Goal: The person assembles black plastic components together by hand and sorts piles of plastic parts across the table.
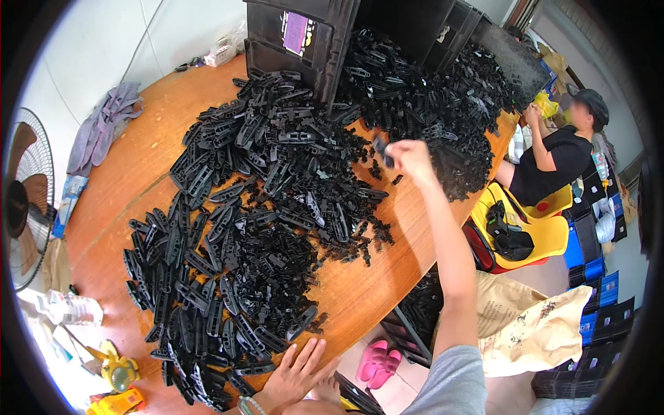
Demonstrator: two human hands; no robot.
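1. The right hand [408, 155] reaches out toward one o'clock, its grip pinched on a small black plastic part [382, 151] (lifted clear of the heap).
2. The left hand [296, 373] lies flat, fingers spread, on the round wooden worktop [360, 290] at six o'clock, apparently for support, touching the heap of black plastic pieces [249, 235].

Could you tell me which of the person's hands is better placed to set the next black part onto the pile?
Right, probably. The right hand is raised over the pile of black plastic parts and pinches a small black piece, while the left hand rests flat at the table edge, holding nothing.
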